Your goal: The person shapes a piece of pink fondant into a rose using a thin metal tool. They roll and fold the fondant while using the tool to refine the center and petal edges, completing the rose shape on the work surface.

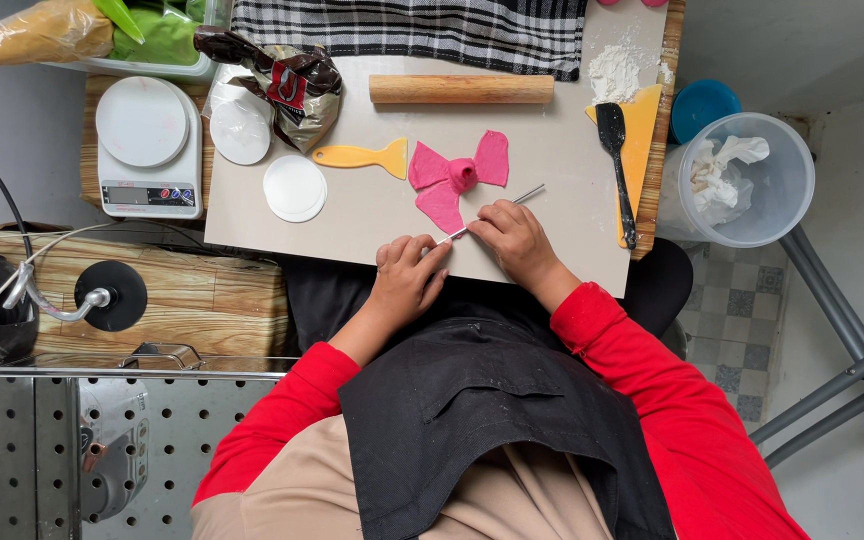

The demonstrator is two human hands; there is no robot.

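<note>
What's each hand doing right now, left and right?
Left hand: fingers curled, resting on the board edge, touching the metal tool's tip.
Right hand: closed on the thin metal tool beside the pink bow.

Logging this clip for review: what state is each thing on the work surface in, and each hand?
Pink dough bow: shaped, flat on the board.
Thin metal tool: held by both hands, tilted.
Left hand: fingertips on the tool's near end.
Right hand: grip closed on the tool.
Rolling pin: lying idle.
Yellow scraper: lying flat, untouched.
Black spatula: resting on a yellow card.
Plastic tub: open, crumpled tissue inside.
</note>
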